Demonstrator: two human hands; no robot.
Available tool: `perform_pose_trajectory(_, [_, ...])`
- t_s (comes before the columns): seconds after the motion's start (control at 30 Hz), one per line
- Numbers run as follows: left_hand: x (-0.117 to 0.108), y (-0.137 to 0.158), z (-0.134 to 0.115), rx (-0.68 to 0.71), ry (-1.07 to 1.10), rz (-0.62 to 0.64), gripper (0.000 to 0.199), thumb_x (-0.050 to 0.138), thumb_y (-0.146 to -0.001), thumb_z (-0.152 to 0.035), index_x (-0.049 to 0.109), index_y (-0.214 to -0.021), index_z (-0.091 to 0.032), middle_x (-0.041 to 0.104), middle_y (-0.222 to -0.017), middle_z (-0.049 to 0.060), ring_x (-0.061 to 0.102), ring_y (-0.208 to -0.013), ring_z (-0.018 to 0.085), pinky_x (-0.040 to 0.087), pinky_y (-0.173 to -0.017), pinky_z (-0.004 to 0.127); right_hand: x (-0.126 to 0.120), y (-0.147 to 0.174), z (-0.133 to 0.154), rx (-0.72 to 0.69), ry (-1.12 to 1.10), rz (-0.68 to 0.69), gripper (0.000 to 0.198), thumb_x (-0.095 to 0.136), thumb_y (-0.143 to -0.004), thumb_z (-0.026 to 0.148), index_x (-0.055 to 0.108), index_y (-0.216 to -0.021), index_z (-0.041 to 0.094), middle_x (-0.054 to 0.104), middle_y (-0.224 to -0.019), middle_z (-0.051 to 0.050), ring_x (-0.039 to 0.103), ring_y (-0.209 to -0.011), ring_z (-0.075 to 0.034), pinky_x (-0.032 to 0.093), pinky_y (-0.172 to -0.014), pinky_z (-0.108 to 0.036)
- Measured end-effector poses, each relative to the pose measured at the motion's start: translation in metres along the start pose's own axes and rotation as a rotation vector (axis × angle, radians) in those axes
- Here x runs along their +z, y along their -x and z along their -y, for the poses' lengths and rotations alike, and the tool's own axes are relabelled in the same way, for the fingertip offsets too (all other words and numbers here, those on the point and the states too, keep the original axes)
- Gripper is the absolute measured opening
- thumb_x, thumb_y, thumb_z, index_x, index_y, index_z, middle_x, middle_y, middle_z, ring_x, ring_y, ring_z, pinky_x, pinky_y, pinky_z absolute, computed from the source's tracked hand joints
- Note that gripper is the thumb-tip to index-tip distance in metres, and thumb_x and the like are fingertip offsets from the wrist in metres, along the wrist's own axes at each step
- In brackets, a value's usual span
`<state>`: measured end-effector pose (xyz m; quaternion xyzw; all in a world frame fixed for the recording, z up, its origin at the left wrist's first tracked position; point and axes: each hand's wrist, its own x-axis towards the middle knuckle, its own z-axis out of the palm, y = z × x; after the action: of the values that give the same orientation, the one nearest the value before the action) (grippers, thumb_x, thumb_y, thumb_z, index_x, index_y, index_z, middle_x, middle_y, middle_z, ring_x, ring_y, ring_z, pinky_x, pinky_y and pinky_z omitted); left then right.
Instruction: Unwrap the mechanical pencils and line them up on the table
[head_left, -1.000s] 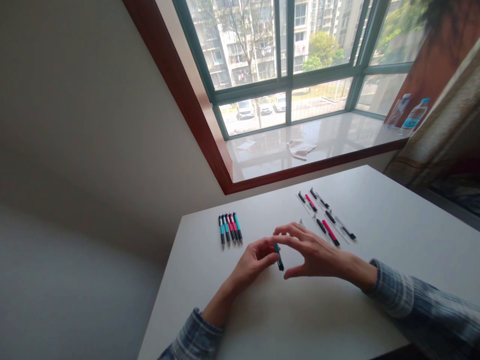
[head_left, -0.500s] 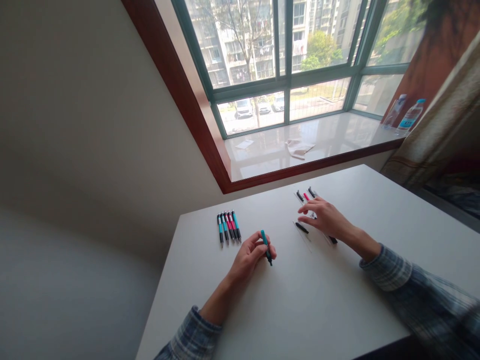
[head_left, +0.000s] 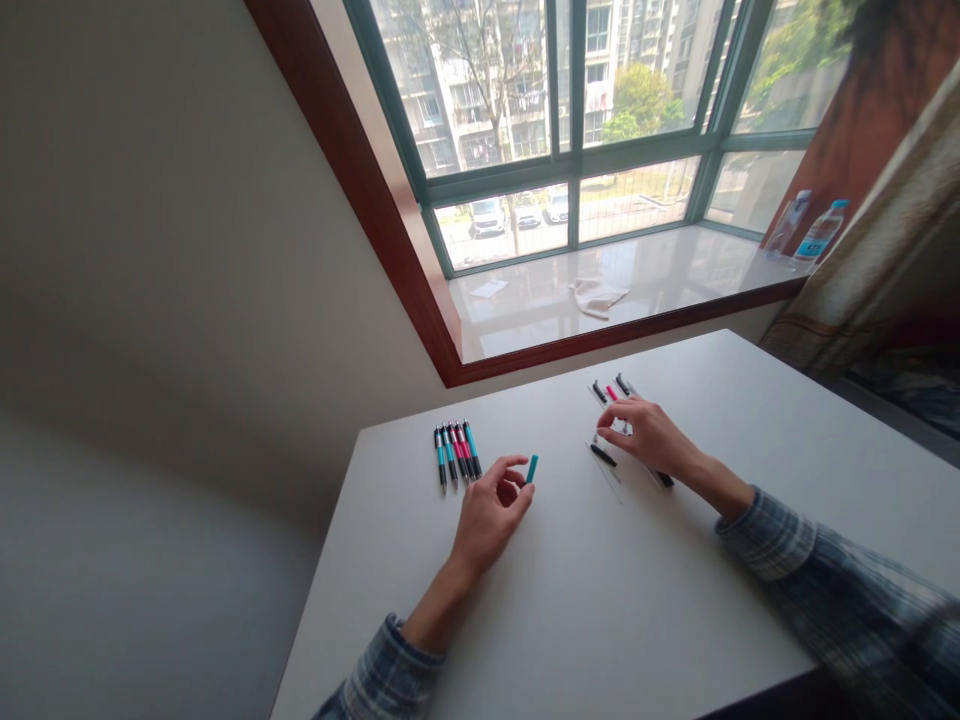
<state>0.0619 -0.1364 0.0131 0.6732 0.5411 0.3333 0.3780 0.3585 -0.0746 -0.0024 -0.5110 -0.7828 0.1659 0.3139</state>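
Between the thumb and fingers of my left hand [head_left: 487, 510] is a teal pen barrel [head_left: 532, 468]; its upper end sticks up and the rest is hidden by the hand. My right hand [head_left: 651, 435] is closed in a pinch over the loose pen parts, with a tiny light piece at the fingertips too small to name. Just below those fingertips lie a black pen grip [head_left: 603, 456] and a thin refill [head_left: 613, 485]. Beyond the hand I see a pink barrel [head_left: 612, 393] and black clip pieces [head_left: 623, 384]. Another black part [head_left: 665, 480] shows below the palm.
Several assembled teal and red pens [head_left: 456, 452] lie in a row on the white table [head_left: 570, 600], left of my left hand. Behind the table is a window ledge [head_left: 525, 325] with a crumpled wrapper [head_left: 596, 297] and plastic bottles [head_left: 819, 235]. A curtain [head_left: 862, 200] hangs at right.
My left hand has turned and shifted slightly left, so the barrel's dark lower end is now hidden. The right hand's fingers have closed from apart into a pinch.
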Motion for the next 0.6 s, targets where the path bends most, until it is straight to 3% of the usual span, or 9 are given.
perform_pose_trajectory(0.27, [0.0, -0.001, 0.003, 0.029, -0.15, -0.019, 0.036, 0.066, -0.087, -0.033, 0.069, -0.122, -0.026, 0.07, -0.085, 0.0, 0.055, -0.062, 0.014, 0.044, -0.062, 0.025, 0.005, 0.002, -0.003, 0.007, -0.012, 0.015, 0.021, 0.066, -0.092, 0.042, 0.075, -0.1, 0.024, 0.077, -0.101, -0.007, 0.064, -0.106, -0.031, 0.05, -0.094, -0.047])
perform_pose_trajectory(0.47, [0.002, -0.002, 0.005, 0.044, -0.171, -0.016, 0.034, 0.067, -0.085, -0.033, 0.071, -0.118, -0.027, 0.07, -0.082, -0.001, 0.055, -0.06, 0.014, 0.043, -0.062, 0.026, 0.014, 0.0, -0.011, 0.006, -0.019, 0.03, 0.022, 0.067, -0.092, 0.044, 0.076, -0.086, 0.024, 0.075, -0.092, -0.006, 0.066, -0.094, -0.028, 0.051, -0.089, -0.045])
perform_pose_trajectory(0.6, [0.002, -0.002, 0.008, 0.045, -0.188, -0.016, 0.032, 0.066, -0.086, -0.032, 0.072, -0.117, -0.025, 0.068, -0.077, -0.001, 0.057, -0.062, 0.015, 0.043, -0.064, 0.026, 0.005, -0.001, -0.001, 0.023, -0.061, -0.054, 0.024, 0.063, -0.095, 0.043, 0.071, -0.087, 0.023, 0.075, -0.089, -0.005, 0.067, -0.085, -0.025, 0.051, -0.084, -0.04])
